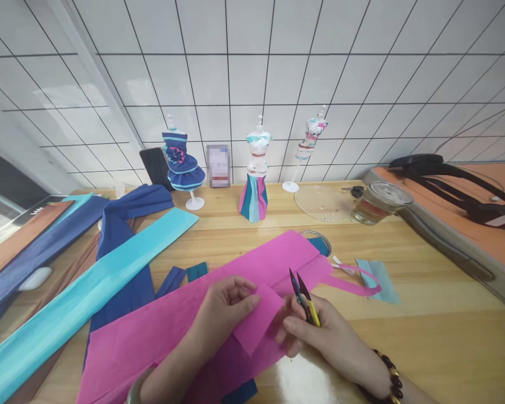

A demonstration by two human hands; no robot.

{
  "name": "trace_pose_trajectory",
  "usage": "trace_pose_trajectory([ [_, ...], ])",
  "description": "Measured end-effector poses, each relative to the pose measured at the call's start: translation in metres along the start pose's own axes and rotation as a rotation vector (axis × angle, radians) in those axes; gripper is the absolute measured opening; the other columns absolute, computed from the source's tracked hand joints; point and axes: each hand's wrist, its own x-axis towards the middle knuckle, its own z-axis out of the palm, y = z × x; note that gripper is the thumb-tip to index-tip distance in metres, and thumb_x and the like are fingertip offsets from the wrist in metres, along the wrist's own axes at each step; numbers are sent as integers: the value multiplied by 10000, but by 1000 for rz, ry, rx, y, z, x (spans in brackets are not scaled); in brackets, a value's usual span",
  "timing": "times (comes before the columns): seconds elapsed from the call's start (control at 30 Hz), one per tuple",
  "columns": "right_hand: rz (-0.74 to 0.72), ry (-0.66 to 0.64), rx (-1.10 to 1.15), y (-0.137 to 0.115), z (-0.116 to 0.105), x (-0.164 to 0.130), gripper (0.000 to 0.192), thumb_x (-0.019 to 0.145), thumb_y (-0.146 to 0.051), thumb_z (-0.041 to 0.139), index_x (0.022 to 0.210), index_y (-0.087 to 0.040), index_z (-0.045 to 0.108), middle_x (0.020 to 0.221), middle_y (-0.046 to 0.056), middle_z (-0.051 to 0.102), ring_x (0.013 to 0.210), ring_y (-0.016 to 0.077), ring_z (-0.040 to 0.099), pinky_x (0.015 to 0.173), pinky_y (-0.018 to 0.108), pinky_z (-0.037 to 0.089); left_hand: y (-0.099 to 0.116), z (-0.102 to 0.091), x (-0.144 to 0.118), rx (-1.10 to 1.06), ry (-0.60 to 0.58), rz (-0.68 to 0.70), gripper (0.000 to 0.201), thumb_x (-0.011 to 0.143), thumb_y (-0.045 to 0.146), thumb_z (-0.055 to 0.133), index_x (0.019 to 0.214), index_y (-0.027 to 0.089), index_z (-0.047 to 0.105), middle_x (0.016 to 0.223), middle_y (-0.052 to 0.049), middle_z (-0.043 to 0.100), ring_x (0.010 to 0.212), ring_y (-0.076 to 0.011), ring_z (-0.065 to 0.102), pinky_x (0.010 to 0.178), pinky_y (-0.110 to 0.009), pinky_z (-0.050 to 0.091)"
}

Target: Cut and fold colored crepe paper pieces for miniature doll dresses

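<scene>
A long pink crepe paper sheet [160, 331] lies across the wooden table [437, 331]. My left hand [219, 314] pinches a small cut pink piece [256, 322] lifted over the sheet. My right hand [324, 334] holds small thread snips [303, 297] with a yellow handle, blades pointing up, and its fingertips touch the same pink piece. A thin curled pink strip [357, 283] trails to the right of the snips.
Turquoise [79, 303] and navy [122, 247] paper strips lie at the left. Three small dress-form mannequins [255, 179] stand by the tiled wall. A glass jar [381, 202], a clear lid [322, 203] and an orange bag [467, 207] sit at the right.
</scene>
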Motion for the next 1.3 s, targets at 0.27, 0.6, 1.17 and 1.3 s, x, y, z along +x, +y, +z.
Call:
trace_pose_trajectory([
  [0.27, 14, 164, -54, -2, 4, 1, 451, 698, -443, 667, 591, -214, 292, 552, -90, 394, 513, 93, 541, 541, 249, 515, -3, 9, -4, 120, -69, 56, 205, 683, 285, 677, 808, 139, 606, 619, 25, 562, 570, -96, 516, 543, -204, 381],
  [0.6, 84, 273, 163, -1, -4, 6, 446, 620, -398, 747, 640, -217, 340, 535, -96, 495, 490, 110, 601, 518, 237, 515, 1, 6, -8, -116, -145, -72, 435, 779, 524, 524, 1011, 160, 582, 575, 25, 550, 373, -96, 508, 359, -201, 402],
  [1.17, -1, 311, -42, 2, -5, 5, 402, 678, -448, 688, 630, -220, 360, 561, -64, 532, 549, 159, 641, 557, 264, 507, 4, 10, -14, 20, -197, -48, 530, 678, 302, 693, 1149, 147, 505, 686, -20, 631, 425, -98, 546, 394, -194, 441],
  [1.3, -35, 323, -115, 4, -5, 5, 395, 701, -448, 661, 633, -221, 345, 597, -63, 511, 574, 161, 635, 557, 253, 475, 0, 11, -12, 90, -170, -43, 482, 721, 226, 623, 1173, 127, 488, 511, 32, 560, 388, -107, 517, 379, -200, 429],
])
